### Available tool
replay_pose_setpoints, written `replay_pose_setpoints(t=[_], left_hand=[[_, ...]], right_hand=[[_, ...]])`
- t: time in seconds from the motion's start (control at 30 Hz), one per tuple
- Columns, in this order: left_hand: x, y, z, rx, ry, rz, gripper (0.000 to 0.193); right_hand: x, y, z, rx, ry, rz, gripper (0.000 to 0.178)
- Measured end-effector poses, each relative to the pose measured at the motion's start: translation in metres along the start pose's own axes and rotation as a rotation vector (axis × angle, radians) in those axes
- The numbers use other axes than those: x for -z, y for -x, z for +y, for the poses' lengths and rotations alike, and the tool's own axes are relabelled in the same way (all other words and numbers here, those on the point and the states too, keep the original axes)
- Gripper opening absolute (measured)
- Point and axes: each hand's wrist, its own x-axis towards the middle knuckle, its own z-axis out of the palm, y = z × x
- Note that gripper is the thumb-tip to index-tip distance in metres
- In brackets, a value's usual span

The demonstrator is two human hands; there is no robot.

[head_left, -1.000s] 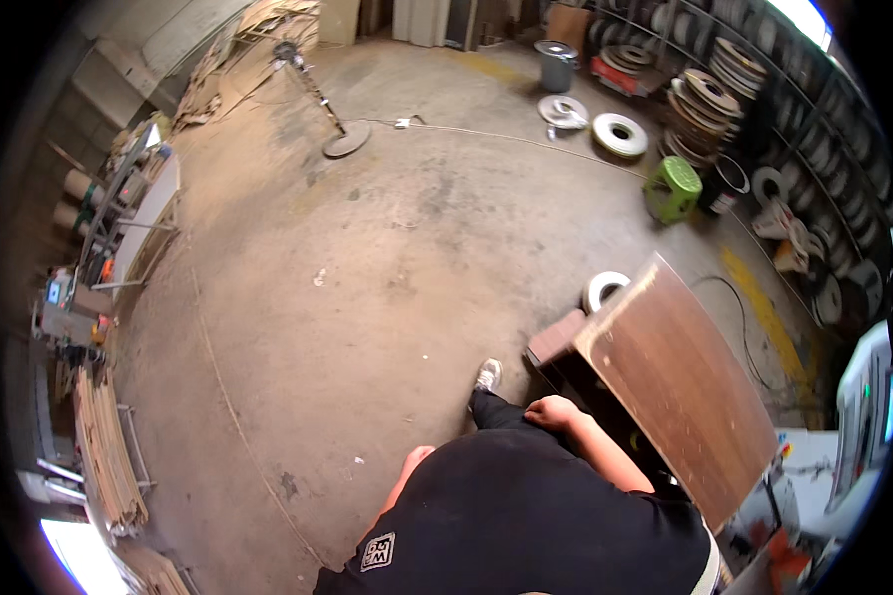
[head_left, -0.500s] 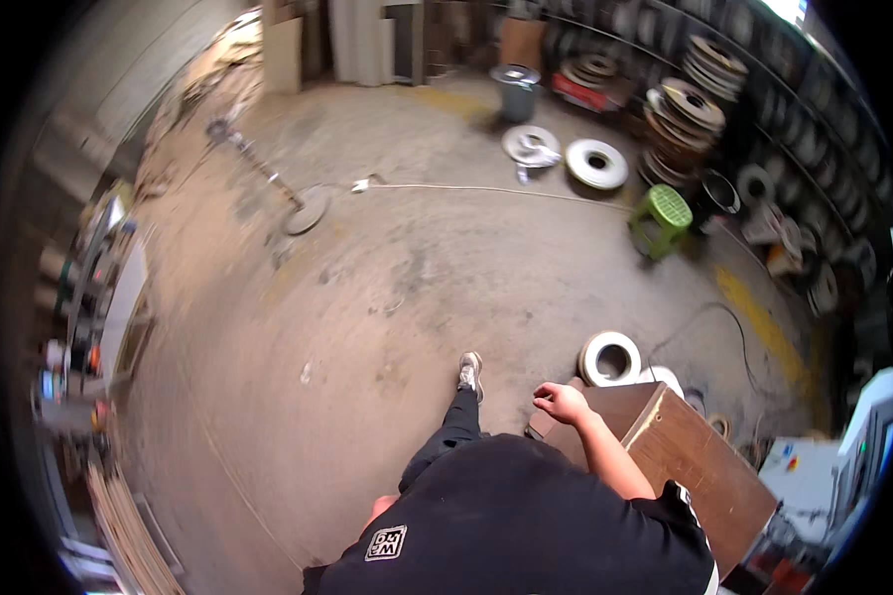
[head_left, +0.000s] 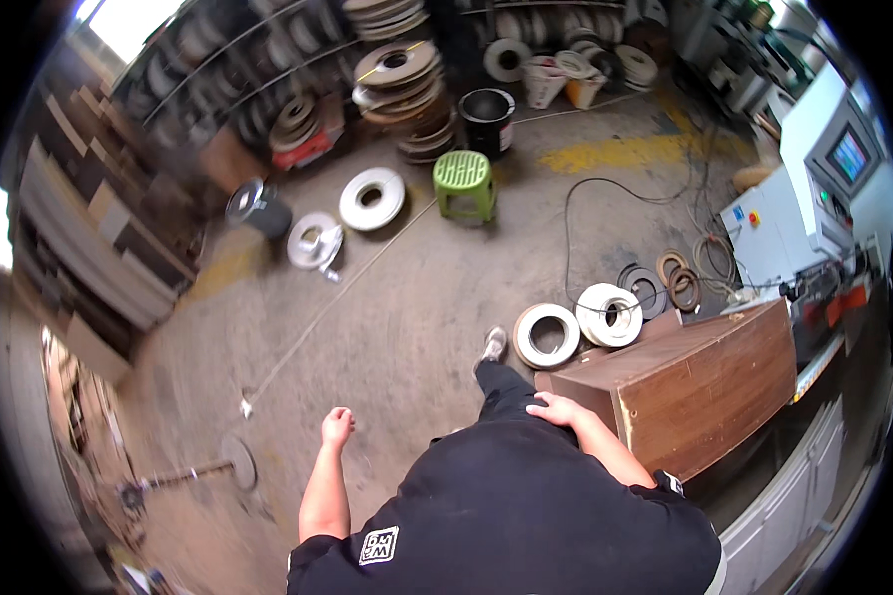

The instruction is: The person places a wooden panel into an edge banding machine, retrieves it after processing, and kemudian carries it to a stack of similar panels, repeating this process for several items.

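Note:
My left hand (head_left: 337, 426) swings out ahead of my body over the concrete floor, its fingers loosely curled in with nothing seen in them. My right hand (head_left: 558, 409) is held by my thigh, fingers apart and holding nothing. Close beside it stands a brown wooden box-like cabinet (head_left: 709, 397). Just beyond the cabinet lie a white roll of strip (head_left: 528, 339) and a second white roll (head_left: 593, 322). One shoe (head_left: 494, 344) shows ahead, near the first roll.
A green plastic stool (head_left: 463, 183) stands ahead, with a black bucket (head_left: 487, 134) behind it. Stacked rolls (head_left: 399, 94) and a grey bin (head_left: 258, 206) are farther off. Cables (head_left: 620, 181) trail across the floor toward a white machine (head_left: 764, 233). A disc-based stand (head_left: 238, 462) lies at left.
My view has turned to the right, bringing the machine and shelves further in. My left hand has come forward into sight, and my right hand is now closer to my thigh.

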Motion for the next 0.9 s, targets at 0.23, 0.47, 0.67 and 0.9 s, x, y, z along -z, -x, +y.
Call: replay_pose_setpoints(t=[0.23, 0.47, 0.67, 0.9], left_hand=[[-0.066, -0.149, 0.206, 0.08, 0.189, -0.077, 0.022], [-0.214, -0.177, 0.378, -0.292, -0.217, -0.579, 0.025], [-0.279, -0.282, 0.477, -0.085, -0.295, -0.698, 0.024], [-0.416, -0.486, 0.711, 0.043, -0.641, -0.635, 0.027]], right_hand=[[0.125, -0.123, -0.006, -0.033, -0.236, 0.161, 0.055], [0.35, -0.168, -0.032, 0.177, -0.113, 0.603, 0.029], [0.493, -0.17, -0.04, -0.027, -0.399, 0.606, 0.027], [0.506, -0.209, 0.102, -0.325, -0.766, 0.51, 0.041]])
